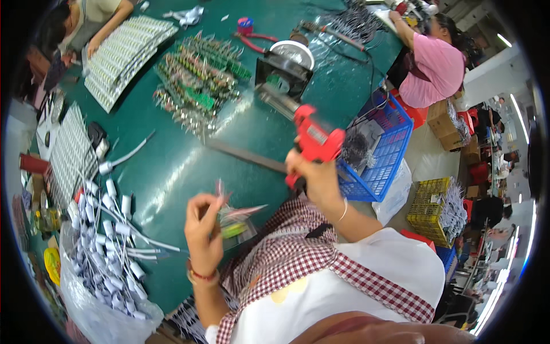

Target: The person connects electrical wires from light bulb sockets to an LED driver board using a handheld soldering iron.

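Beyond my left hand [204, 229], rightward, my right hand [312, 172] angles forward, clamped round a red heat gun [318, 139]; my left stands upright, thumb and fingertip pinching a blurred reddish strip [220, 187].

My read: electronics assy wkshp | ckt bds [197, 83], upper ctr, on grn bench [252, 183] | I see co-workers [432, 66] upper L + R | cable crate [423, 213], R | strip lts [519, 119] far R

We can read no words or numbers here: a pale marking [317, 134] runs along the side of the red gun-shaped tool [324, 145], too blurred for us, and a pale patch on the yellow crate [423, 212] is too small
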Tool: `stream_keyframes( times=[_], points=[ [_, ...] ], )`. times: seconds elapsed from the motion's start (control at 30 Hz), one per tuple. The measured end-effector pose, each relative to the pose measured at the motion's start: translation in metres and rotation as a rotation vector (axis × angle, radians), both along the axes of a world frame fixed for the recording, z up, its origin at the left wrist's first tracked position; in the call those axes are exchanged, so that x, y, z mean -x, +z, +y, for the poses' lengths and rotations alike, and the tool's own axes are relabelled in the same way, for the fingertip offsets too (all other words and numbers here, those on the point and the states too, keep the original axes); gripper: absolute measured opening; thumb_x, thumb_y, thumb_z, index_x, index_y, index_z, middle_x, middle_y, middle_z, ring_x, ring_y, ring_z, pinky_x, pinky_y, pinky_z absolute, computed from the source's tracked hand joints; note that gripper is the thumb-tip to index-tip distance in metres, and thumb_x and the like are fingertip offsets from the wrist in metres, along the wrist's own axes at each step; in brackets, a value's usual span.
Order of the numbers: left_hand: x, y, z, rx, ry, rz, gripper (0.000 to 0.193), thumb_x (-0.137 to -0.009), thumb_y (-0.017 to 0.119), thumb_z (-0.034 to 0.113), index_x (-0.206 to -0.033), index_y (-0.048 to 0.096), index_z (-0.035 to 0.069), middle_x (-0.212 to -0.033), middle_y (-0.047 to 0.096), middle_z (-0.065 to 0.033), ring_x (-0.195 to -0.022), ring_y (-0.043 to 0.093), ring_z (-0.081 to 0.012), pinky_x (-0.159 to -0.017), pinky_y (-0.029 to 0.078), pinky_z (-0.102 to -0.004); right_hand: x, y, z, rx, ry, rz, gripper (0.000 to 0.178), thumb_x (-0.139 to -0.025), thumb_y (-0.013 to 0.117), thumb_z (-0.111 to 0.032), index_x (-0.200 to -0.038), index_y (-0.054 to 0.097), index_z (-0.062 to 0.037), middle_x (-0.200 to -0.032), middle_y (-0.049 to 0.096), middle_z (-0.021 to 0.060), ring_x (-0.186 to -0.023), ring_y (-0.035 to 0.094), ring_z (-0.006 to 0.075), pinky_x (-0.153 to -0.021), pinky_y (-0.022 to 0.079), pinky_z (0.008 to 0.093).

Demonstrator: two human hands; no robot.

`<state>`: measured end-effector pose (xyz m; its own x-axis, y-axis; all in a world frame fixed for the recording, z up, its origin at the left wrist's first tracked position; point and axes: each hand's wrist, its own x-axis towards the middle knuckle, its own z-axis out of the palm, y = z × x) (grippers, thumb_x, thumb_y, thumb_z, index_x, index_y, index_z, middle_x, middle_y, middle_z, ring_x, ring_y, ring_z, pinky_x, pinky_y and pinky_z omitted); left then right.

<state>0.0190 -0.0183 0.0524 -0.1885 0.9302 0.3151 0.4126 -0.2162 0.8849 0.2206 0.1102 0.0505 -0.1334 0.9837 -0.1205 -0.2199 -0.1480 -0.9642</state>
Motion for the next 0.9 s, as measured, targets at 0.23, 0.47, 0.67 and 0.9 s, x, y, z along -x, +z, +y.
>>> stream_keyframes(
  times=[0.23,0.47,0.67,0.9],
  points=[
    [0.046,-0.047,0.036,0.139,-0.227,0.672,0.052,-0.066,0.051,-0.011,-0.108,0.064,0.015,-0.098,0.051,-0.0099,-0.094,0.052,-0.0275,-0.081,0.045,-0.0358,-0.021,0.013,0.016,-0.143,-0.181,-0.034,0.032,-0.077,0.061,0.006,-0.105,0.046,0.0013,-0.071,0.053,0.0075,-0.059,0.053,0.0147,-0.056,0.044,0.0278],
    [0.051,-0.029,0.089,0.047,-0.247,0.766,0.036,-0.065,0.057,-0.006,-0.098,0.062,0.009,-0.102,0.054,-0.0087,-0.101,0.052,-0.0287,-0.089,0.043,-0.04,-0.047,0.0,0.01,-0.131,-0.129,-0.037,0.029,-0.084,0.058,0.003,-0.11,0.045,-0.0006,-0.078,0.052,0.0095,-0.069,0.052,0.016,-0.065,0.046,0.0304],
    [0.013,-0.086,0.143,-0.132,-0.401,0.803,0.037,-0.07,0.058,-0.002,-0.104,0.063,0.012,-0.096,0.053,-0.0065,-0.095,0.051,-0.0253,-0.086,0.044,-0.0371,-0.045,0.004,0.007,-0.168,-0.108,-0.023,0.028,-0.085,0.057,0.004,-0.11,0.045,-0.0002,-0.079,0.054,0.0107,-0.071,0.053,0.0166,-0.066,0.047,0.0306],
    [0.013,-0.039,0.122,-0.133,-0.414,0.771,0.043,-0.068,0.055,-0.007,-0.105,0.063,0.012,-0.092,0.05,-0.0071,-0.091,0.05,-0.0247,-0.078,0.046,-0.0323,-0.053,-0.002,0.009,-0.164,-0.099,-0.01,0.029,-0.084,0.058,0.004,-0.11,0.045,0.0006,-0.079,0.054,0.0114,-0.07,0.054,0.0171,-0.066,0.047,0.0305]
  ],
)
